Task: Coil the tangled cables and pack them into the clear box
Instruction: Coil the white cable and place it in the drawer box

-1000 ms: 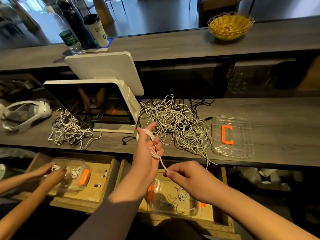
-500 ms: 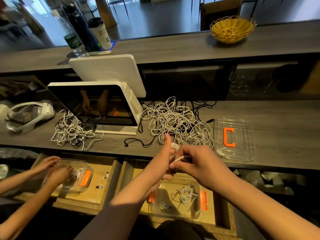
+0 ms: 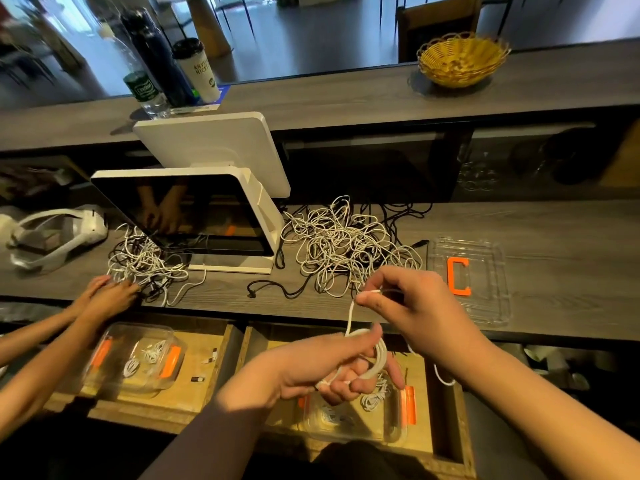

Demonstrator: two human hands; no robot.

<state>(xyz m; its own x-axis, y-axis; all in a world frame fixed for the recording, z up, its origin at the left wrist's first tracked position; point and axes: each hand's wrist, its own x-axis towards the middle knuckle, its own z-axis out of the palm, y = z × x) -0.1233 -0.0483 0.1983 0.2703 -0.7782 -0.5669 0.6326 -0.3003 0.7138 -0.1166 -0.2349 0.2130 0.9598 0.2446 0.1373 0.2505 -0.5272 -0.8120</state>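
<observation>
My left hand point(image 3: 322, 367) grips a coil of white cable point(image 3: 377, 358) wound round its fingers, just above the clear box point(image 3: 391, 424) in the open drawer. That box holds several coiled white cables. My right hand point(image 3: 412, 303) pinches the cable's free end with its plug, raised above the coil. A tangled heap of white and black cables point(image 3: 346, 244) lies on the counter behind my hands. The box's clear lid point(image 3: 485, 306) with an orange C lies to the right of the heap.
A white point-of-sale screen point(image 3: 194, 216) stands left of the heap. Another person's hands point(image 3: 107, 292) touch a second cable tangle point(image 3: 145, 265); their clear box point(image 3: 138, 358) sits in the left drawer. A white headset point(image 3: 55, 237) lies far left; a yellow basket point(image 3: 460, 60), bottles and a cup stand on the upper ledge.
My left hand has dropped with the coil to just over the box. My right hand has drawn the cable's end up and to the right. The other person's hands moved from their box to the left tangle.
</observation>
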